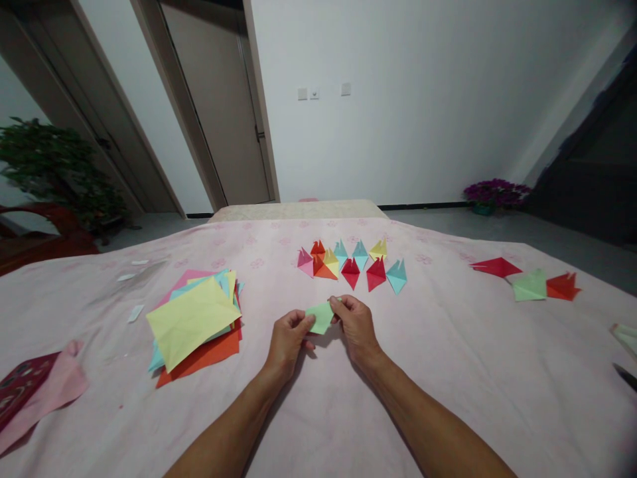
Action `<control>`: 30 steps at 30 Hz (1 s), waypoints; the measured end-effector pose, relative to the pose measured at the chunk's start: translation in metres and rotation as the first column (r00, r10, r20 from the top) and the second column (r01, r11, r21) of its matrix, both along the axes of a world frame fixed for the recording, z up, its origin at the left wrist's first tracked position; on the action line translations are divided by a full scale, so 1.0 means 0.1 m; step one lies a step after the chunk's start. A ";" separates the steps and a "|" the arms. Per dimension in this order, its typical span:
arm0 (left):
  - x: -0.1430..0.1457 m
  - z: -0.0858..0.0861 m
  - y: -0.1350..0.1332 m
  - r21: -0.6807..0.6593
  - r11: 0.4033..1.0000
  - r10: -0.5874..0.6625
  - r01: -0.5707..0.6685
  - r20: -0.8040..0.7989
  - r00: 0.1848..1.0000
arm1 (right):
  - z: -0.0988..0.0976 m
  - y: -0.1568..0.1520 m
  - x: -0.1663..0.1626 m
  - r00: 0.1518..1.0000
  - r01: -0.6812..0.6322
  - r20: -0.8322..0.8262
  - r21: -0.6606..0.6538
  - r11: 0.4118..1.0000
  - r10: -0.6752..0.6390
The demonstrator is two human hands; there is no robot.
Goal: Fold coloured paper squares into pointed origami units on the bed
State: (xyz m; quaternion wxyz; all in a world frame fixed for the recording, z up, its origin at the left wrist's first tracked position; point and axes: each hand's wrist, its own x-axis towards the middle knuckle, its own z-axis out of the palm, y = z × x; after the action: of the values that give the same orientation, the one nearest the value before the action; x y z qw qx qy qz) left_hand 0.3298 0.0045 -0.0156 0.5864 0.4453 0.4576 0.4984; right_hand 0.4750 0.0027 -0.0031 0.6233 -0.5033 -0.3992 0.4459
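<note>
A folded piece of light green paper (320,318) is held just above the pink tablecloth, between my two hands. My left hand (288,342) pinches its left side between thumb and fingers. At the upper right corner, my right hand (355,325) grips the same paper with thumb and forefinger. Several folded paper birds, among them a dark red one (377,273) and a light blue one (397,275), stand in a cluster just beyond my hands.
To the left lies a stack of coloured paper sheets (194,322). At the right are a red folded paper (497,267), a green one (530,286) and an orange one (562,287). A dark red box (24,385) with pink cloth sits at the left edge.
</note>
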 end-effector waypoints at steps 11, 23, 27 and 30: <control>-0.33 0.03 0.23 0.244 0.970 0.079 0.003 -0.326 0.942 | 0.03 -0.08 0.10 0.872 -0.386 0.226 -0.229 0.893 0.435; -0.21 0.07 0.38 0.492 0.774 0.120 0.399 -0.732 0.671 | -0.13 0.02 0.02 0.918 -0.073 0.369 -0.199 0.977 0.144; -0.22 -0.10 0.10 0.454 0.700 0.138 0.552 -0.844 0.519 | -0.13 -0.02 0.01 0.890 -0.104 0.408 -0.248 0.963 0.202; -0.22 -0.16 -0.06 0.426 0.672 0.177 0.606 -0.887 0.427 | -0.06 -0.03 0.07 0.740 -0.194 0.596 -0.254 0.947 0.312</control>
State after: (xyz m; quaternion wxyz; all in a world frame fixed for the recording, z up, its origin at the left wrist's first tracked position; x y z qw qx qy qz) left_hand 0.3076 -0.0010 -0.0317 0.1085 0.8808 0.3955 0.2367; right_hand 0.4822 -0.0006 -0.0089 0.3405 -0.6168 -0.6079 0.3661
